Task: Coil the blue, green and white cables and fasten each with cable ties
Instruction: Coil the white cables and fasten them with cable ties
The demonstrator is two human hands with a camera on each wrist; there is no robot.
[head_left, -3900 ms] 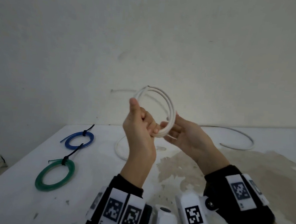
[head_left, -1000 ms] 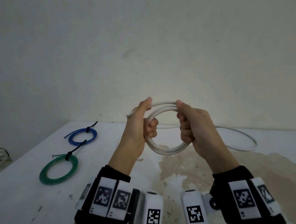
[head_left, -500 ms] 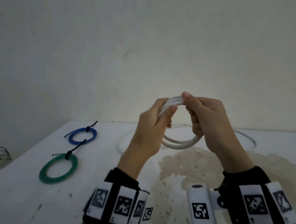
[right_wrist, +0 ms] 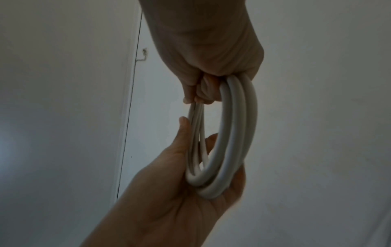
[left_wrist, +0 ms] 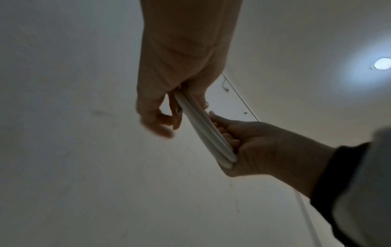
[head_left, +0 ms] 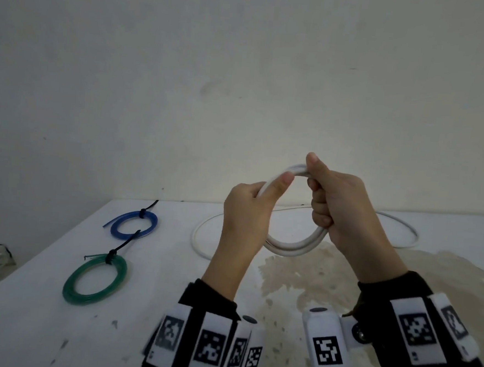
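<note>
A white cable coil [head_left: 296,246] of several turns hangs in the air between both hands, above the table. My left hand [head_left: 266,190] grips the coil's upper left, thumb pressed along the strands. My right hand [head_left: 317,188] holds the top and right side in a fist, thumb on top. The right wrist view shows the coil [right_wrist: 232,133] running from my right hand [right_wrist: 211,66] down into my left palm [right_wrist: 180,183]. The left wrist view has the strands [left_wrist: 205,130] edge-on. A blue coil [head_left: 135,224] and a green coil [head_left: 95,280] lie tied with black cable ties.
The uncoiled rest of the white cable [head_left: 199,237] lies on the white table [head_left: 39,326] behind my hands and curves off to the right [head_left: 412,232]. A brown stain [head_left: 343,276] covers the table's right half. A wall stands close behind the table.
Over the last second my left hand slid from the coil's left side up to its top, near the right thumb. Both hands rose slightly, and a loose loop of cable swung in at the left.
</note>
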